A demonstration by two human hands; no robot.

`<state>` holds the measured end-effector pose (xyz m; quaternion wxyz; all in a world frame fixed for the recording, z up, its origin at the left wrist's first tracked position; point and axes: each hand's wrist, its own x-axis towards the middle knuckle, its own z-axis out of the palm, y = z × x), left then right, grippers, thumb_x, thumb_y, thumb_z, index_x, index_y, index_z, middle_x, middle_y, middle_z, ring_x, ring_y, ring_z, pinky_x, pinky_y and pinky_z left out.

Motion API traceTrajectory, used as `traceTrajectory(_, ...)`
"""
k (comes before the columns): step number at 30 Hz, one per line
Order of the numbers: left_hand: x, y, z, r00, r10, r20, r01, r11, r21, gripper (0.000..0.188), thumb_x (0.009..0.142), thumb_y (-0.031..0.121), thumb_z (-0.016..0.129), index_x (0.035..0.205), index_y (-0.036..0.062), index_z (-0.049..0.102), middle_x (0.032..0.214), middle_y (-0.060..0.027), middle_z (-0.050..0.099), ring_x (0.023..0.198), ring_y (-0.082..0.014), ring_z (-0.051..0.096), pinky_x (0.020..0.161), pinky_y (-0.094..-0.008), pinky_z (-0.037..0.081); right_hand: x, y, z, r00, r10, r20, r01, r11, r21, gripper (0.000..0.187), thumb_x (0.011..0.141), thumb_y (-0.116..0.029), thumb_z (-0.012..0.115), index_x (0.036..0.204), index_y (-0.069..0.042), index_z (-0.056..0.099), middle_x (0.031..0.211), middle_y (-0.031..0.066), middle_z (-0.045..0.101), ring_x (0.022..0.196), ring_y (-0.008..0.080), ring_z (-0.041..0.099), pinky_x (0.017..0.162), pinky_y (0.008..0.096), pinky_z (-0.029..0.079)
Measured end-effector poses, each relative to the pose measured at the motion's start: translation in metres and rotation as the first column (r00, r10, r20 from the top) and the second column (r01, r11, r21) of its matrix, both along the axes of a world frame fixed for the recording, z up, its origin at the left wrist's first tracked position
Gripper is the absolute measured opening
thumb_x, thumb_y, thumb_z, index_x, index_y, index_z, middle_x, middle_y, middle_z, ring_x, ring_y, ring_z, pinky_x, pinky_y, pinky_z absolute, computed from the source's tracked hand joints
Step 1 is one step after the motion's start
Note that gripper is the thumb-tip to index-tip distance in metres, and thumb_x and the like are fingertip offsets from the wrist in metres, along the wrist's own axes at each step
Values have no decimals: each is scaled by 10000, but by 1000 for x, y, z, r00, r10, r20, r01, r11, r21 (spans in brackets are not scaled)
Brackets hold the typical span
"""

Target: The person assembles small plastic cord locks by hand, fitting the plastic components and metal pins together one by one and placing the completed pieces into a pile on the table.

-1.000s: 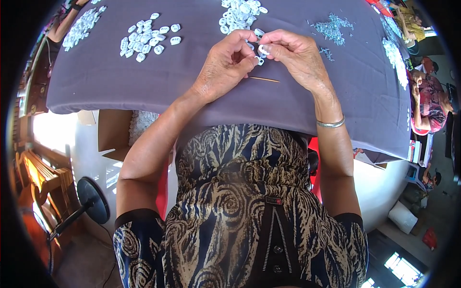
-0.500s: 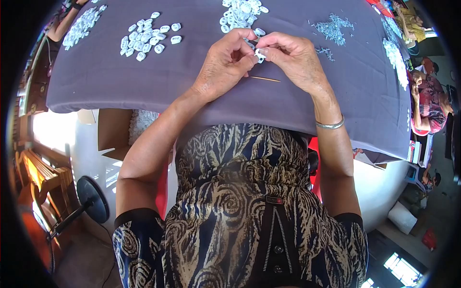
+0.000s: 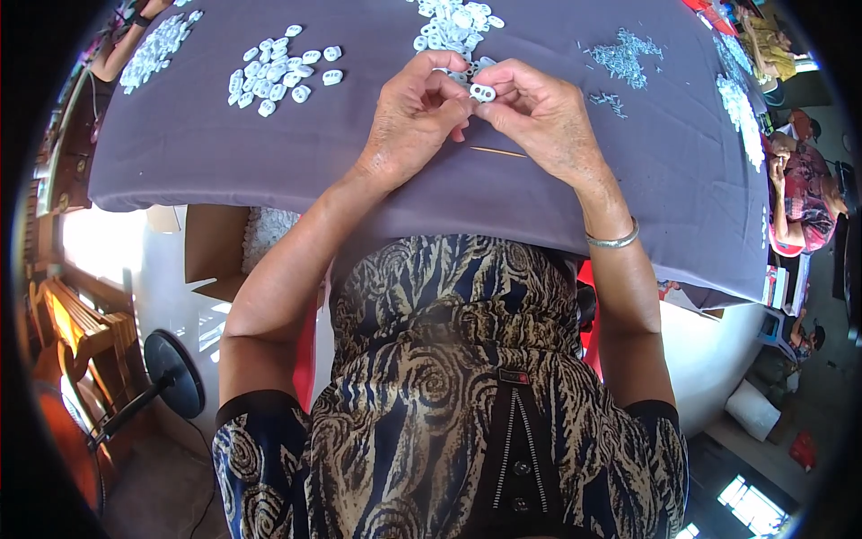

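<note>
**Head view: small white part held between both hands over the grey cloth**

At twelve o'clock, the left hand (image 3: 415, 117) and right hand (image 3: 543, 121) pinch a white two-holed piece (image 3: 482, 92) between fingertips, seemingly mid-assembly; next likely calls for precise alignment. A thin stick (image 3: 498, 152) lies beneath; a white pile (image 3: 453, 18) sits just beyond.
</note>
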<state>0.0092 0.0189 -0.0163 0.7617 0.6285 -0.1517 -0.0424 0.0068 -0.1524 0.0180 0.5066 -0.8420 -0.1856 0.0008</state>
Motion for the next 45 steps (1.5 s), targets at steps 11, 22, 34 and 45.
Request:
traceTrajectory(11,-2,2,7,1000,-14,-22,15,1000,22,305,820,-23,598,1104,38,506,727,-26,589,622,-80,547,550,-233,483,1,-1,-2,984,36,174,-22,996,-86,256,732,38,662,974,-41,633,803,-8,636,679,54,592,617,208,508)
traceTrajectory(22,3,11,11,993,-109,-52,112,993,47,212,881,58,548,1092,46,556,758,-25,590,680,-92,563,616,-239,485,1,-1,-8,944,48,326,-12,993,-114,292,713,15,675,996,-50,642,815,21,658,674,73,613,621,224,516)
traceTrajectory(34,7,10,4,998,-59,-37,62,994,90,297,849,81,636,1127,44,539,784,-28,630,714,-78,564,631,-249,489,0,3,-8,903,82,421,-20,988,-150,347,681,27,674,1016,-43,620,829,45,627,661,120,619,606,244,517)
traceTrajectory(45,3,6,1,999,-33,-15,34,997,72,283,854,27,595,1127,42,525,752,-7,620,678,-51,536,608,-201,448,-2,8,-9,879,92,468,-4,982,-186,362,700,-50,718,1044,-54,603,840,50,610,675,130,618,606,252,514)
